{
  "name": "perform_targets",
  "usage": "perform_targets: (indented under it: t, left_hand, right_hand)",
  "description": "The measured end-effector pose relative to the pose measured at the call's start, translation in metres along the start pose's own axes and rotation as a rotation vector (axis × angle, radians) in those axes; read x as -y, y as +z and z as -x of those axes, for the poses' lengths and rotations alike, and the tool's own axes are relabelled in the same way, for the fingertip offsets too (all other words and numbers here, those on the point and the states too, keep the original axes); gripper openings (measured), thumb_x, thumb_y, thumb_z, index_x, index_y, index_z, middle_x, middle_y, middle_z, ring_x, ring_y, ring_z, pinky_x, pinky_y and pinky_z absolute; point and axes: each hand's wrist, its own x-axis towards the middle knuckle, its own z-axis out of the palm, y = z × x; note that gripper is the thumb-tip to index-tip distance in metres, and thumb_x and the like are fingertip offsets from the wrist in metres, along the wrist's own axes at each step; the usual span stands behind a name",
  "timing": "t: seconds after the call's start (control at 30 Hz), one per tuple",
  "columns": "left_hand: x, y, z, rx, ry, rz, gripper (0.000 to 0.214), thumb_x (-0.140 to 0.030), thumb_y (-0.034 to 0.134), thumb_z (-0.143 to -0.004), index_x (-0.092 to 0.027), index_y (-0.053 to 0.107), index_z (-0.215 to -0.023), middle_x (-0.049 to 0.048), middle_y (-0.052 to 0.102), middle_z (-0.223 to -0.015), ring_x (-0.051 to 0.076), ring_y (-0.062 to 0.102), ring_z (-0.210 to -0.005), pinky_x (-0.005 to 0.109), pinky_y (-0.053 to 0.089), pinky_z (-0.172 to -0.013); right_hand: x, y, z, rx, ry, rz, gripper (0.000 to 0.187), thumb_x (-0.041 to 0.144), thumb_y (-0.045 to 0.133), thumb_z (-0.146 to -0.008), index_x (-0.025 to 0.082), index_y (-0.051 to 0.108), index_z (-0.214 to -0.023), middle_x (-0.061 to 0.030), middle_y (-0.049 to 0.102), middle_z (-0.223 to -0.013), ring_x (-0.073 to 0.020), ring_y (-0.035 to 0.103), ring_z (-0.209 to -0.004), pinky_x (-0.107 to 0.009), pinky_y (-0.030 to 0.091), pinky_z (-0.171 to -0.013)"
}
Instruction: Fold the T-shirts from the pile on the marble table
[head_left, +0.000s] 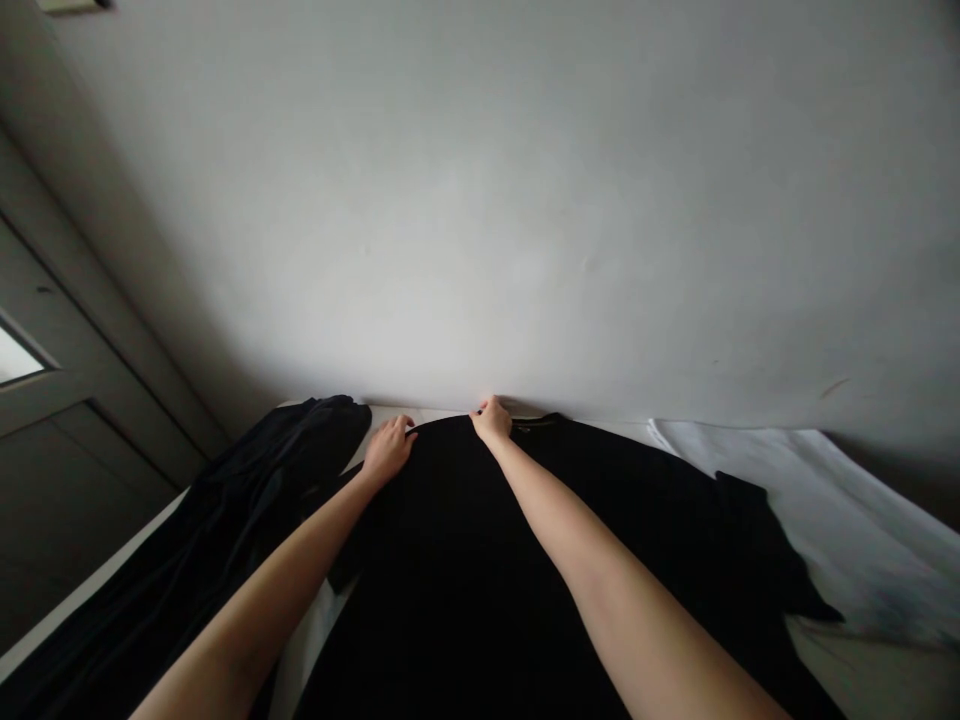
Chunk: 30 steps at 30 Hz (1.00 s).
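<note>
A black long-sleeved garment (pixel 465 600) lies spread flat on a white surface (pixel 311 625), its collar (pixel 536 422) toward the wall. My right hand (pixel 492 420) sits at the collar's left part, with its fingers curled over the cloth edge. My left hand (pixel 388 450) rests at the neckline's left end, fingers reaching to the edge. Whether it grips the cloth, I cannot tell. One black sleeve (pixel 765 540) lies out to the right.
A heap of dark crumpled cloth (pixel 225 540) lies along the left side, and a white cloth (pixel 847 530) lies at the right. A grey wall (pixel 480 200) rises behind the surface. A door with a small window (pixel 75 400) stands at the left.
</note>
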Motion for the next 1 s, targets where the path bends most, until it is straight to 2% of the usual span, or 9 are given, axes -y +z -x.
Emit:
perform_targets:
  t: [0.13,0.27,0.4,0.5,0.6,0.7,0.8,0.87,1.0]
  left_hand:
    - [0.009,0.003,-0.008,-0.001,0.079,0.17,0.02,-0.027,0.05,-0.093,-0.021,0.053,-0.112,0.0058,0.063,-0.101,0.021,0.063,-0.092,0.035,0.048,-0.089]
    - [0.014,0.004,-0.016,-0.02,0.089,0.225,0.027,-0.032,0.057,-0.088,-0.021,0.058,-0.113,0.0072,0.061,-0.106,0.02,0.063,-0.085,0.035,0.05,-0.084]
    - [0.014,0.001,-0.021,0.029,0.094,0.313,0.027,-0.034,0.061,-0.084,-0.023,0.065,-0.108,0.0049,0.066,-0.096,0.021,0.064,-0.086,0.033,0.05,-0.081]
    - [0.016,-0.005,-0.022,0.078,0.057,0.438,0.03,-0.039,0.062,-0.08,-0.023,0.07,-0.105,0.0022,0.069,-0.084,0.022,0.065,-0.082,0.032,0.049,-0.079]
    - [0.02,-0.01,-0.023,0.064,-0.003,0.564,0.039,-0.048,0.065,-0.073,-0.022,0.073,-0.101,0.0024,0.072,-0.085,0.023,0.065,-0.084,0.031,0.049,-0.077]
    - [0.022,-0.013,-0.025,0.093,-0.062,0.585,0.039,-0.053,0.062,-0.072,-0.02,0.075,-0.088,0.0028,0.072,-0.078,0.022,0.065,-0.077,0.03,0.048,-0.072]
    - [0.021,-0.015,-0.027,0.139,-0.077,0.507,0.037,-0.053,0.058,-0.075,-0.019,0.073,-0.075,0.001,0.067,-0.065,0.021,0.062,-0.07,0.029,0.045,-0.068]
    - [0.02,-0.014,-0.028,0.151,-0.082,0.481,0.036,-0.052,0.056,-0.075,-0.019,0.07,-0.07,0.0,0.064,-0.061,0.02,0.061,-0.067,0.029,0.044,-0.066]
    - [0.016,-0.012,-0.029,0.171,-0.169,0.602,0.038,-0.055,0.058,-0.073,-0.018,0.066,-0.064,0.001,0.063,-0.06,0.021,0.062,-0.067,0.032,0.045,-0.067]
  right_hand:
    - [-0.006,0.009,0.0,-0.01,-0.023,-0.04,0.018,0.029,0.059,-0.092,0.024,0.064,-0.108,-0.0033,0.074,-0.109,-0.0199,0.067,-0.106,-0.032,0.047,-0.09]
    - [-0.016,0.014,-0.002,-0.004,-0.136,-0.125,0.019,0.037,0.066,-0.087,0.026,0.07,-0.102,-0.0027,0.075,-0.104,-0.0228,0.068,-0.104,-0.038,0.045,-0.094]
    - [-0.023,0.017,-0.008,0.037,-0.208,-0.255,0.015,0.025,0.069,-0.083,0.028,0.075,-0.097,-0.0012,0.077,-0.105,-0.0236,0.068,-0.106,-0.042,0.042,-0.1]
    - [-0.027,0.016,-0.012,0.039,-0.216,-0.304,0.02,0.023,0.066,-0.085,0.028,0.076,-0.101,-0.0013,0.076,-0.11,-0.022,0.067,-0.11,-0.039,0.042,-0.102]
    - [-0.03,0.014,-0.013,0.031,-0.226,-0.325,0.022,0.023,0.064,-0.087,0.027,0.075,-0.106,-0.0013,0.075,-0.114,-0.0196,0.066,-0.112,-0.035,0.042,-0.103]
    - [-0.03,0.014,-0.012,0.024,-0.228,-0.336,0.021,0.023,0.066,-0.087,0.026,0.076,-0.105,-0.0012,0.075,-0.113,-0.0191,0.067,-0.109,-0.032,0.044,-0.1]
    - [-0.027,0.015,-0.007,-0.003,-0.216,-0.28,0.016,0.023,0.069,-0.085,0.027,0.077,-0.098,-0.0021,0.076,-0.108,-0.0221,0.066,-0.108,-0.037,0.043,-0.098]
    - [-0.023,0.015,-0.002,-0.053,-0.217,-0.161,0.011,0.023,0.069,-0.086,0.026,0.077,-0.092,-0.0039,0.076,-0.105,-0.0243,0.064,-0.108,-0.039,0.043,-0.094]
    - [-0.014,0.004,0.006,-0.152,-0.325,0.11,0.011,0.025,0.066,-0.09,0.025,0.076,-0.089,-0.0082,0.069,-0.109,-0.026,0.057,-0.109,-0.039,0.04,-0.089]
